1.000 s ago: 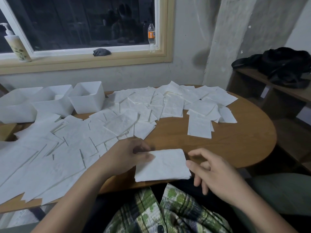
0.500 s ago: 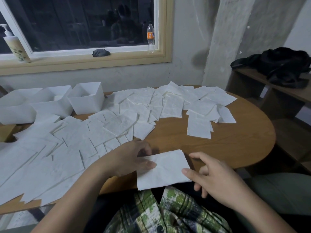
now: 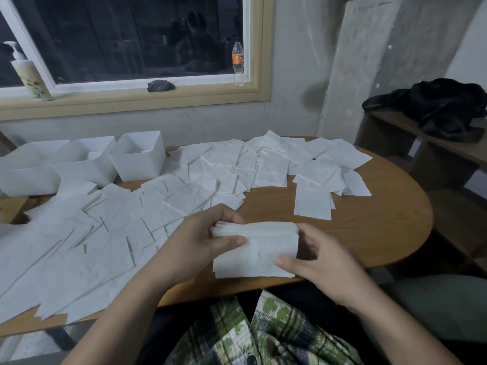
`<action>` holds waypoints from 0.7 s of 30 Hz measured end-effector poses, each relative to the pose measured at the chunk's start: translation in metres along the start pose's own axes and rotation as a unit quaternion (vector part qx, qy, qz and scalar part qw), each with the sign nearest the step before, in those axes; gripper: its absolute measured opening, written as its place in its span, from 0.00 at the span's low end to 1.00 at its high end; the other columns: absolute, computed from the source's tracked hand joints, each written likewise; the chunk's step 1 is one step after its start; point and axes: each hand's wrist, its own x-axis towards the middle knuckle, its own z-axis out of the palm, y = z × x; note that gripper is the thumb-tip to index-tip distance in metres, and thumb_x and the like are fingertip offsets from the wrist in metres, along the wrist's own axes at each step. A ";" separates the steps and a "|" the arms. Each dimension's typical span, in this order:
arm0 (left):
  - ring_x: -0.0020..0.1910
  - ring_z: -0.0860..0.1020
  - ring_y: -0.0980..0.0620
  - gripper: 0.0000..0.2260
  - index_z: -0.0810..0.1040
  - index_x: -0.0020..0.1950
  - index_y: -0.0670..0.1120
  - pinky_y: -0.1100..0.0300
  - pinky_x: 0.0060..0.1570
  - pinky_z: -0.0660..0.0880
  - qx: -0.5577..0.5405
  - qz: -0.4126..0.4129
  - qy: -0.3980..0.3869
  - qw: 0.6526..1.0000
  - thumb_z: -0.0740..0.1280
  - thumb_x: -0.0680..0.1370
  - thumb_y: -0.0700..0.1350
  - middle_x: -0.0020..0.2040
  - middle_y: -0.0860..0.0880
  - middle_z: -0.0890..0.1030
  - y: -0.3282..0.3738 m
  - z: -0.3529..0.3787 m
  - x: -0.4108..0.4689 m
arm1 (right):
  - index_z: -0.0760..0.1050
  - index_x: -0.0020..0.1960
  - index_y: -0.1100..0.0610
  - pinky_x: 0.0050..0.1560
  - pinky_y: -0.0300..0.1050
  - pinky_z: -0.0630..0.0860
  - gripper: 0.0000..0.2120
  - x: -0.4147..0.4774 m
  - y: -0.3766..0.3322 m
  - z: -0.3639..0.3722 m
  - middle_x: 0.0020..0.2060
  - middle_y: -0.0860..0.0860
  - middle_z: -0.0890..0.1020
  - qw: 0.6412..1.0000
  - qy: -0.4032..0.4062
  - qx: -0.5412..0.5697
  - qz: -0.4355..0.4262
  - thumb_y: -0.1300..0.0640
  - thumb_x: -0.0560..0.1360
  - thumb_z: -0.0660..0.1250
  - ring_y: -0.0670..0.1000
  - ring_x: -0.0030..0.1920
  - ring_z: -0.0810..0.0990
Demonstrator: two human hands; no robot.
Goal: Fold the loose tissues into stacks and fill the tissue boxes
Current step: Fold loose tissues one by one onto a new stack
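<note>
Two hands: my left hand and my right hand both grip the stack, one at each short end. The thumbs lie on the top sheet and the other fingers are curled behind it.
Stack of folded tissues: it is between my hands, over the near edge of the counter. It is tilted so that the top sheet faces me. I cannot tell if its lower edge touches the wood.
Change: one second ago this stack lay flat on the counter. Only my left hand pressed on it, and my right hand was beside it, apart. Now both hands hold it and it is raised.
Meaning for the task: I think the folding of this stack is finished and I am squaring it, so the next step is to carry it to a box.
Look of the stack: white, soft and thin sheets. The layers show as fine lines at the upper edge. The edges are almost even, but the lower left corner is a little stepped.
Loose tissues: very many remain, overlapping from the near left to the far right of the counter.
Tissue boxes: three white open boxes stand in a row at the far left, well apart from the stack. How full they are I cannot tell.
</note>
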 end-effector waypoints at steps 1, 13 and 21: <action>0.48 0.82 0.53 0.10 0.84 0.57 0.56 0.57 0.48 0.77 -0.010 -0.001 0.015 1.000 0.78 0.78 0.53 0.51 0.55 0.86 0.000 0.001 -0.001 | 0.81 0.64 0.45 0.68 0.56 0.78 0.19 0.003 -0.002 0.002 0.59 0.40 0.86 1.000 0.000 0.011 -0.008 0.52 0.75 0.81 0.42 0.62 0.83; 0.53 0.82 0.61 0.12 0.83 0.58 0.53 0.70 0.47 0.76 -0.104 -0.036 0.123 0.986 0.79 0.77 0.50 0.58 0.60 0.84 -0.006 0.034 -0.008 | 0.77 0.61 0.52 0.63 0.65 0.79 0.17 0.022 -0.010 0.021 0.54 0.52 0.86 0.988 0.032 0.149 -0.034 0.43 0.79 0.75 0.55 0.58 0.85; 0.43 0.76 0.64 0.06 0.80 0.54 0.55 0.60 0.46 0.70 -0.185 -0.109 0.267 0.939 0.69 0.83 0.56 0.49 0.64 0.82 0.002 0.063 0.002 | 0.80 0.49 0.50 0.48 0.41 0.72 0.15 0.038 -0.020 0.052 0.43 0.51 0.82 0.971 0.168 0.170 -0.023 0.39 0.81 0.70 0.45 0.44 0.77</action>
